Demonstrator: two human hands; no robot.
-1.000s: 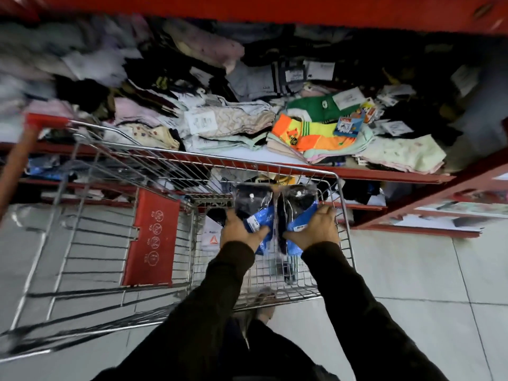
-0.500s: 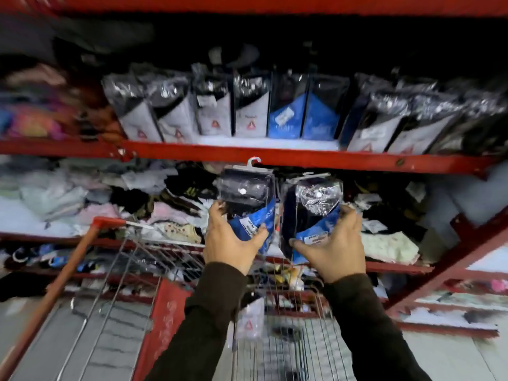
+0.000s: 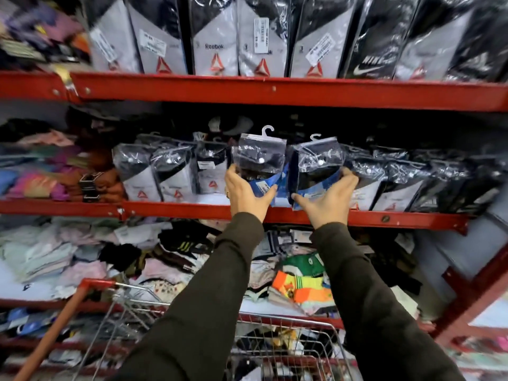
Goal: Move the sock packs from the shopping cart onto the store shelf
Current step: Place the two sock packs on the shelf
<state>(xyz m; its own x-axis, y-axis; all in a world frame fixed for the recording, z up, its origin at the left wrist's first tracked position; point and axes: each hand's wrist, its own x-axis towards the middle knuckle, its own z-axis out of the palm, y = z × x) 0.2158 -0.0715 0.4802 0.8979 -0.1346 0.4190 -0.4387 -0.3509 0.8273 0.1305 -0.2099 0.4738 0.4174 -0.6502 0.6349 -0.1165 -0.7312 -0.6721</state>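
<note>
Red metal store shelf (image 3: 275, 213) carries upright bagged socks in a row; each hand pinches one clear plastic sock pack with blue card, left hand (image 3: 247, 195) and right hand (image 3: 325, 200), upright at the gap, apparently to match the row, above the wire shopping cart (image 3: 288, 350).

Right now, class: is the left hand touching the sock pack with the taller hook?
Touching. The head view shows the left hand gripping the left sock pack, thumb across its blue lower corner, fingers wrapped round its left edge.
</note>
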